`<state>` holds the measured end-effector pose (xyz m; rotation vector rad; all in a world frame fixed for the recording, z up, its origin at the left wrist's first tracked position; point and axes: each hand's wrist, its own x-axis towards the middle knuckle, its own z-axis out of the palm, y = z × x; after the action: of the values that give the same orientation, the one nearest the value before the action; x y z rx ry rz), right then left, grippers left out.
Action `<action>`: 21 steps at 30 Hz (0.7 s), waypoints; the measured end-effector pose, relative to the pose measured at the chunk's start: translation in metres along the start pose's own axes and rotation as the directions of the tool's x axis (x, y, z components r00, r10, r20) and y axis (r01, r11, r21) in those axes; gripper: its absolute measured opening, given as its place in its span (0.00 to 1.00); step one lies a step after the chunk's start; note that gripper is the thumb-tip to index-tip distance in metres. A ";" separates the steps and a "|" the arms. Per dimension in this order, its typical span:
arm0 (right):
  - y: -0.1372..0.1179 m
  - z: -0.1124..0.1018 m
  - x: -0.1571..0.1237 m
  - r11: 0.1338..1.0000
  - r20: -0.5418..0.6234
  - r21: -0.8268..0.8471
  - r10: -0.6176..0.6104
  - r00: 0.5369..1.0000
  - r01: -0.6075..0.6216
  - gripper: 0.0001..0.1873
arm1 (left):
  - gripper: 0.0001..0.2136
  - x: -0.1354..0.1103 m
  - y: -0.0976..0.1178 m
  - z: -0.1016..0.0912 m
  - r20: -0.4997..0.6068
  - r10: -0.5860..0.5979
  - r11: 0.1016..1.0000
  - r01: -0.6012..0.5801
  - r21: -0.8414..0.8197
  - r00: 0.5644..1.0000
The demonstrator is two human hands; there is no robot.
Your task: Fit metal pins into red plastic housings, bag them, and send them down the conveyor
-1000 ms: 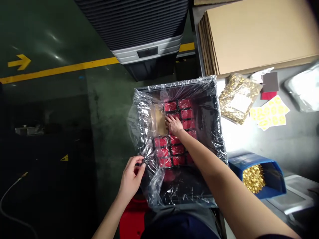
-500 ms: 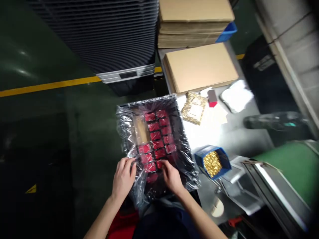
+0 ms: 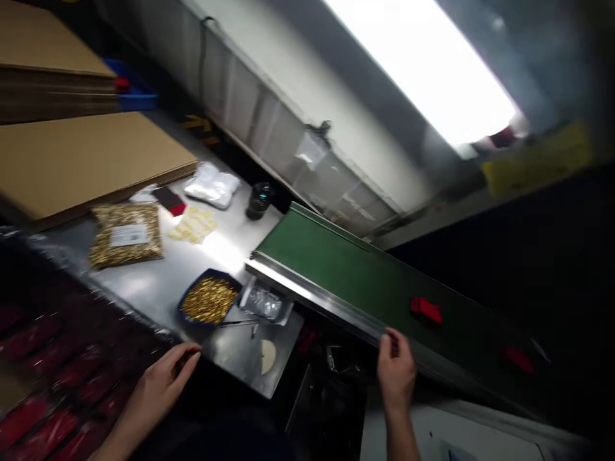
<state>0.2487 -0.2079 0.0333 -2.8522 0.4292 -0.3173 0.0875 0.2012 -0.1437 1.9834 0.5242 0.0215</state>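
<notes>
- The right hand [image 3: 396, 371] is at the near edge of the green belt [image 3: 331, 256], over its metal rail [image 3: 312, 291]; whether it touches the rail cannot be told. Its thumb and forefinger are slightly apart.
- A red packet [image 3: 427, 310] lies on the belt, between its two long edges, just beyond the right hand.
- Another red packet [image 3: 519, 359] lies farther along toward the belt's right end, blurred.
- The left hand [image 3: 161, 381] is between the plastic-lined crate [image 3: 122, 310] and the tabletop's [image 3: 240, 346] front edge, fingers curled, thumb and fingertips a little apart.
- Rows of red packets [image 3: 24, 419] lie in the crate under clear plastic.
- Near the tabletop's front edge, a blue box [image 3: 182, 307] holds gold pieces [image 3: 210, 299].
- A white disc [image 3: 268, 356] lies at the front right corner; a clear tray [image 3: 264, 304] sits by the right edge.
- A bag of gold pieces [image 3: 127, 237] lies toward the left end, beside stacked cardboard [image 3: 86, 160].
- Along the back edge are a white plastic bag [image 3: 211, 186] and, by the back right corner, a dark bottle [image 3: 260, 200].
</notes>
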 end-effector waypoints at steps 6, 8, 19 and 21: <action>0.121 -0.050 0.182 0.963 -0.097 -0.111 0.234 0.967 -0.244 0.54 | 0.14 0.007 0.120 0.128 0.297 0.166 0.985 -0.147 -0.086 0.940; 0.138 -0.040 0.220 0.956 -0.007 -0.112 0.271 0.963 -0.270 0.63 | 0.13 0.005 0.161 0.162 0.408 0.238 0.971 -0.214 -0.105 0.882; 0.116 -0.052 0.152 0.750 0.437 0.598 -0.008 0.900 -0.283 0.47 | 0.22 -0.014 0.276 0.203 0.400 0.323 0.926 -0.200 -0.320 0.857; 0.088 -0.051 0.105 0.508 0.625 0.741 -0.282 0.728 -0.439 0.43 | 0.39 -0.019 0.280 0.182 0.322 0.365 0.894 -0.233 -0.382 0.873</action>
<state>0.3109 -0.3327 0.0768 -1.6957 0.1536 0.4671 0.2126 -0.0643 0.0175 1.6576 -0.0560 -0.0815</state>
